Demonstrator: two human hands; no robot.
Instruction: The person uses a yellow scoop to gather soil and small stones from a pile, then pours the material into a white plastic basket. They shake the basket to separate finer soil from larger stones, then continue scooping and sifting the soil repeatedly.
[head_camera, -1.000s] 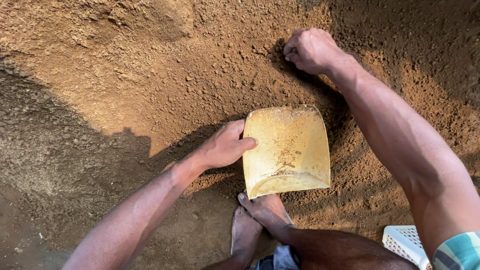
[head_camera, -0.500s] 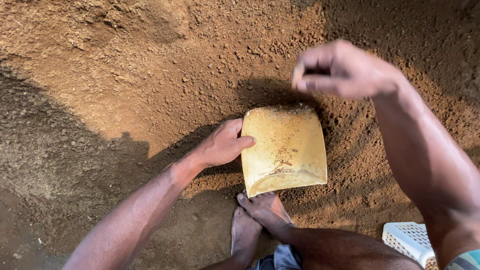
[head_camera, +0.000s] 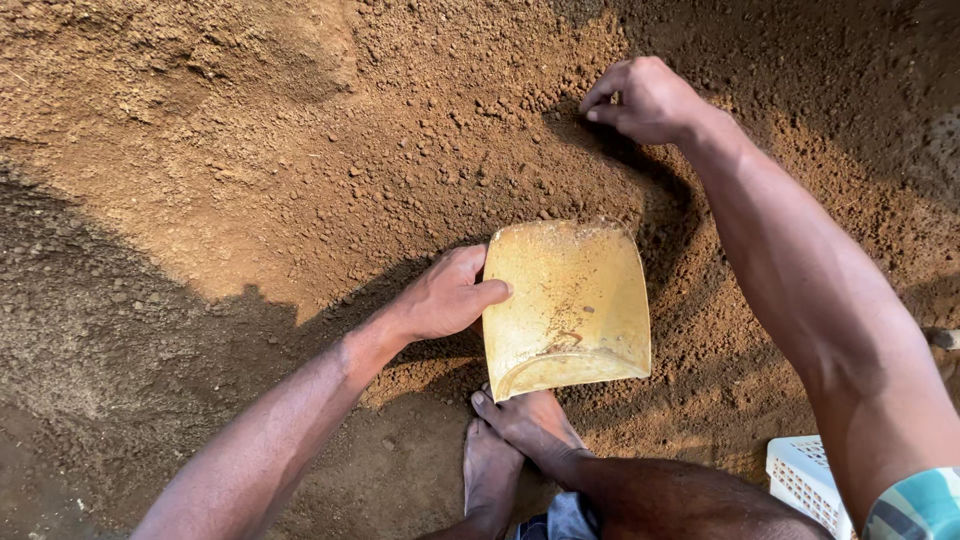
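Yellow scoop (head_camera: 566, 308): lying mid-frame on loose soil (head_camera: 250, 180), above bare feet (head_camera: 520, 440).
Left hand (head_camera: 445, 298): gripping scoop's left edge, steadying.
Right hand (head_camera: 645, 98): upper right, fingers curled, raking soil.
Tip: keeping scoop mouth pressed low.

Loose reddish-brown soil ground (head_camera: 250, 150) under hard, low sunlight.

From my feed I see nothing but earth for a floor: dry, crumbly soil with small clods and pebbles scattered over it, heaped higher toward the upper left and sloping down to the middle. Warm light strikes the upper and central ground, turning it orange-brown, while a broad dark shadow (head_camera: 120, 350) covers the lower left and another darkens the upper right corner. At the lower right edge I can make out the corner of a white perforated plastic basket (head_camera: 800, 480) resting on the soil. No walls, windows or furniture show.
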